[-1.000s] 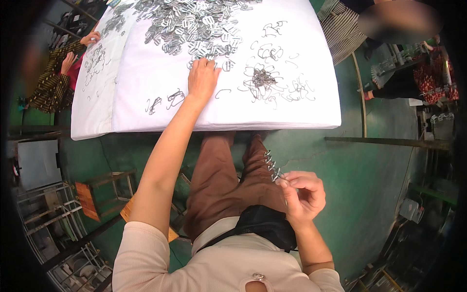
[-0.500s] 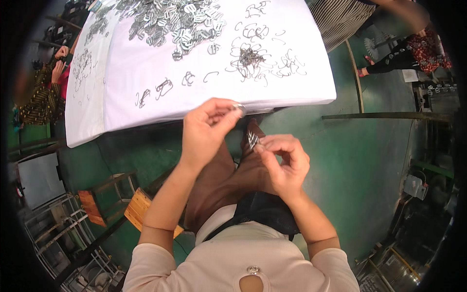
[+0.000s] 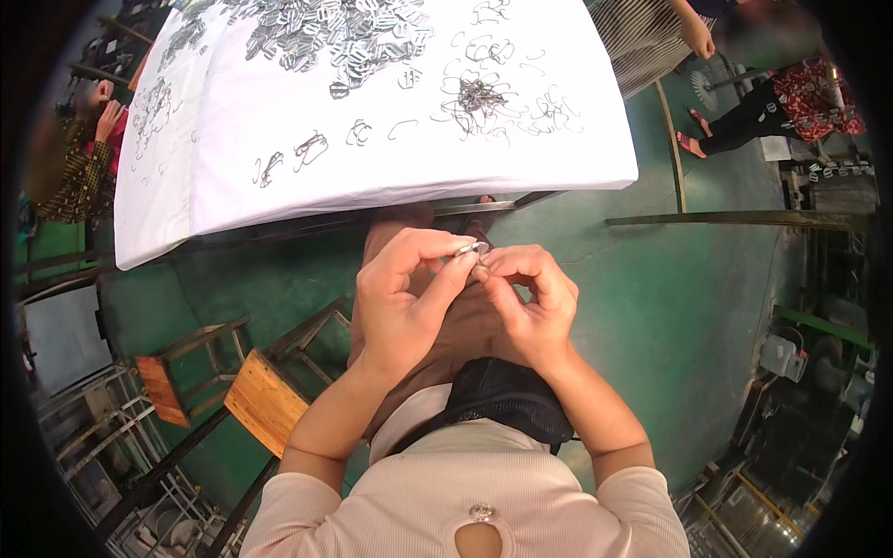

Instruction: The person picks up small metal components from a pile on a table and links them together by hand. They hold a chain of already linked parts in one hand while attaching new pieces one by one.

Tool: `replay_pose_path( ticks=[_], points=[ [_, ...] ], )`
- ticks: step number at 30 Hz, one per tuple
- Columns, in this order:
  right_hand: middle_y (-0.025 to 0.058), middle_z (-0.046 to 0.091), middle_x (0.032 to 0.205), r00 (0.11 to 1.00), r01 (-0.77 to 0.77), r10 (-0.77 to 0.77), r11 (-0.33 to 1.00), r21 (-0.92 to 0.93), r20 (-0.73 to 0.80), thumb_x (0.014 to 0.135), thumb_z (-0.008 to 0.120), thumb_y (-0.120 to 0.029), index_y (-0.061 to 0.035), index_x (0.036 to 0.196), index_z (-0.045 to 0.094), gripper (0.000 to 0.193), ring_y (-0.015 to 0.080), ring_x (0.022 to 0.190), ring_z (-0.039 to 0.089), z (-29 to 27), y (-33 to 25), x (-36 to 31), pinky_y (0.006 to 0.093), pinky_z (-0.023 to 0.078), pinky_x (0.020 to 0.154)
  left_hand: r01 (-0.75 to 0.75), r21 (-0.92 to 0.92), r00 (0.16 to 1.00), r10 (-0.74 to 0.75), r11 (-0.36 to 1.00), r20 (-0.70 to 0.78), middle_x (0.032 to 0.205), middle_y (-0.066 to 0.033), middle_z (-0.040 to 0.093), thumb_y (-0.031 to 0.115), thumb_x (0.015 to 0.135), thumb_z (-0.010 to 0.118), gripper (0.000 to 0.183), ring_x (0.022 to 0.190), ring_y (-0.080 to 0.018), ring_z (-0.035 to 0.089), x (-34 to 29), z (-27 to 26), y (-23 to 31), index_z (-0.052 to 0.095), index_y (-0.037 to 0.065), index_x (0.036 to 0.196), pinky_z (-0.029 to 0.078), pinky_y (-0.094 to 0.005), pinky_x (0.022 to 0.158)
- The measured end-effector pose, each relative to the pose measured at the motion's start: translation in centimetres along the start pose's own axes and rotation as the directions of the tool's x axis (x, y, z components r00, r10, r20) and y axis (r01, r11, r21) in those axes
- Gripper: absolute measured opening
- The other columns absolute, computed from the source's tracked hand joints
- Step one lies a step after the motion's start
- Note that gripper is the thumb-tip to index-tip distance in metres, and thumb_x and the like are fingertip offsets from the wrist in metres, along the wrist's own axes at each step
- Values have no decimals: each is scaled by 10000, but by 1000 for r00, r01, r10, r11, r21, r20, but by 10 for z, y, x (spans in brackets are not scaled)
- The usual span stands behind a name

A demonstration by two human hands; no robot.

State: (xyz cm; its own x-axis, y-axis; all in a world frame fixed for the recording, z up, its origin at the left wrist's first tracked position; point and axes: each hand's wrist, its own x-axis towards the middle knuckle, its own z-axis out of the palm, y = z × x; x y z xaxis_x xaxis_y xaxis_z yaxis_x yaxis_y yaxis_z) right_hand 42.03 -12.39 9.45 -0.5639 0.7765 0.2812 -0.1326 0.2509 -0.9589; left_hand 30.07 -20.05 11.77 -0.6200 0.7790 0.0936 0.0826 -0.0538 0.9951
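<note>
In front of my lap, my left hand (image 3: 409, 293) pinches a small shiny metal buckle (image 3: 473, 247) between thumb and forefinger. My right hand (image 3: 538, 302) meets it there, thumb and fingers pressed together at the buckle's right side. The fingertips cover most of the metal, so its full shape is hidden. Beyond my hands, a table with a white cloth (image 3: 372, 177) carries a big heap of silver barred buckles (image 3: 344, 42). Thin bent wire hooks (image 3: 479, 95) lie tangled on its right part. Smaller groups of wire hooks (image 3: 311, 149) lie along the near side.
Wooden-topped stools (image 3: 265, 400) stand at lower left, with metal racks (image 3: 112, 446) beyond. A person in a patterned top (image 3: 79, 177) sits at the table's left. Other people are at upper right, one in a red patterned top (image 3: 809, 98). A long bar (image 3: 735, 219) crosses the green floor.
My hands have come together: the right has moved up and left, the left lower and nearer, so their fingertips now meet. The right hand's metal piece is now mostly covered by fingers.
</note>
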Motion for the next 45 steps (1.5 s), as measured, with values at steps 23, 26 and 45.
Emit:
replay_pose_path(
  ticks=[23, 26, 45],
  points=[
    [68, 577, 911, 727, 454, 326, 433, -779, 605, 819, 597, -145, -84, 872, 602, 81, 236, 812, 568, -30, 152, 293, 339, 456, 716, -88, 142, 996, 82, 986, 47, 816, -108, 606, -59, 730, 630, 159, 726, -202, 581, -4, 1, -26, 591, -2, 872, 460, -274, 661],
    [75, 592, 888, 744, 521, 252, 360, -774, 619, 818, 588, -128, -64, 854, 579, 74, 257, 795, 564, -31, 137, 281, 347, 454, 716, -113, 182, 993, 107, 977, 45, 820, -107, 609, -68, 724, 633, 160, 728, -199, 583, -5, 3, -28, 597, -1, 864, 461, -270, 658],
    [-34, 571, 683, 808, -585, 578, 766, 267, 112, 846, 646, -98, -40, 866, 632, 63, 15, 568, 491, -29, -26, 5, 152, 358, 461, -84, 1, 994, 84, 996, -71, 859, -76, 627, -46, 807, 614, 133, 718, -95, 596, -30, 15, -40, 578, -19, 932, 487, -216, 646]
  ],
)
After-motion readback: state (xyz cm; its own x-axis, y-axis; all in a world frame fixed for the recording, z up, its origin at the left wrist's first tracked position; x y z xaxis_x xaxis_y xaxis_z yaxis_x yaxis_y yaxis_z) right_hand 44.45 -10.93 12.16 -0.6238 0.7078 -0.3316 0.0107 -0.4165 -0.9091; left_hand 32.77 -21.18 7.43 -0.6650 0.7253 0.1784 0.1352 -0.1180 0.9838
